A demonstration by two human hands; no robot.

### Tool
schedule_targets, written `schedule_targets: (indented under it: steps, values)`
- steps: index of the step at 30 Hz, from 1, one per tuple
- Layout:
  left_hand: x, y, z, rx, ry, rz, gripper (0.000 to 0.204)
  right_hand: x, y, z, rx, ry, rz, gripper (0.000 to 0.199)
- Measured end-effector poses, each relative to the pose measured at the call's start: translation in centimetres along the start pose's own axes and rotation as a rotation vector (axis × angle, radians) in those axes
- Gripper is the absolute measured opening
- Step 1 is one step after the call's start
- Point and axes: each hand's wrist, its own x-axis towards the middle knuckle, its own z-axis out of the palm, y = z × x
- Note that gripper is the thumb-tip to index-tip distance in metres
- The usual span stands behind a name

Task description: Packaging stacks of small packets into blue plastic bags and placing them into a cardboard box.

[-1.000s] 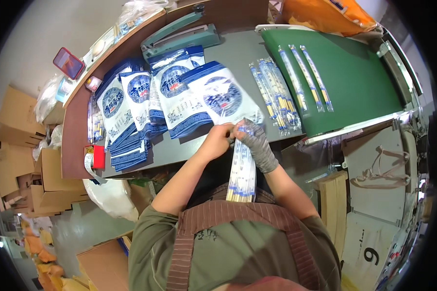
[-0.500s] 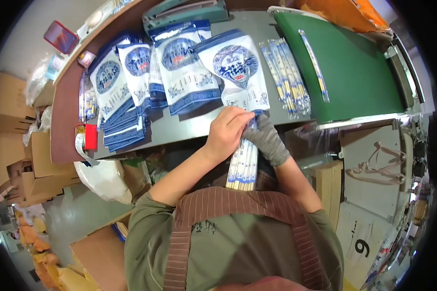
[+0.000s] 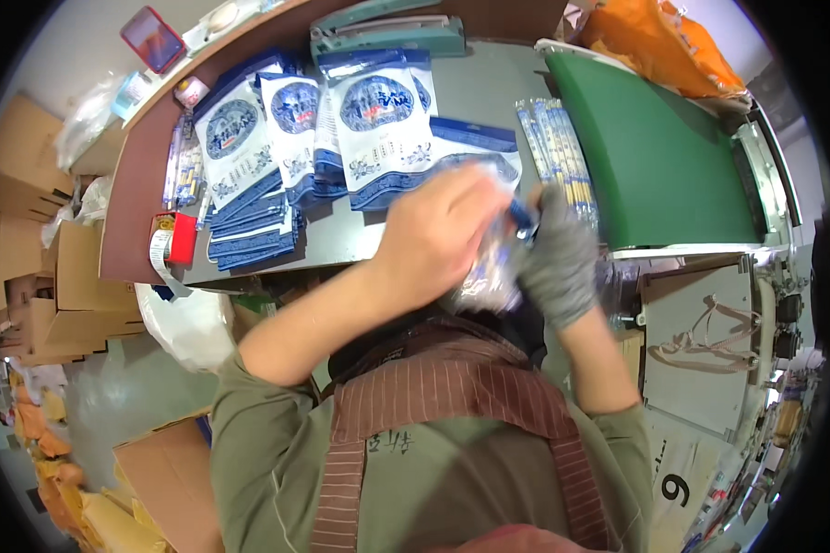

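Note:
A blue-and-white printed pouch (image 3: 478, 135) slopes from the table toward me, its lower part covered by my hands. My bare left hand (image 3: 441, 235), smeared by motion, has its fingers curled in on the pouch. Opposite it, my right hand (image 3: 563, 253), in a grey knit glove, closes on a dark blue edge of the pouch. A blurred bundle of clear-wrapped stick packets (image 3: 491, 278) hangs between my palms, over the table's front edge; how far it sits inside the pouch is hidden.
Stacked pouches (image 3: 240, 138) lie to the left. More stick packets (image 3: 558, 152) rest beside a green board (image 3: 664, 157). A teal tool (image 3: 392, 37) stands at the back, a red box (image 3: 175, 237) at the left edge, an orange bag (image 3: 659, 41) at the far right.
The pouch has come toward me and lower, and its packets no longer show as a neat row. The single stick packet has left the green board. My view has shifted slightly.

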Motion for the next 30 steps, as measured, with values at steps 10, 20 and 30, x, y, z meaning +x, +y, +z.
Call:
schedule_targets:
  steps: [10,20,30]
  values:
    - [16.3,-3.0,-5.9,-0.093,-0.324,-0.121,0.015,16.8,-3.3,-8.7,-0.631,-0.096,-0.265,0.023]
    - [17.9,-2.1,-7.9,-0.068,-0.333,-0.305,0.011,17.5,0.3,-9.4,0.097,-0.383,-0.14,0.037]
    - [17.4,-8.6,-9.6,0.186,-0.696,0.024,0.017,21.7,-6.0,-10.1,0.271,-0.507,0.127,0.024]
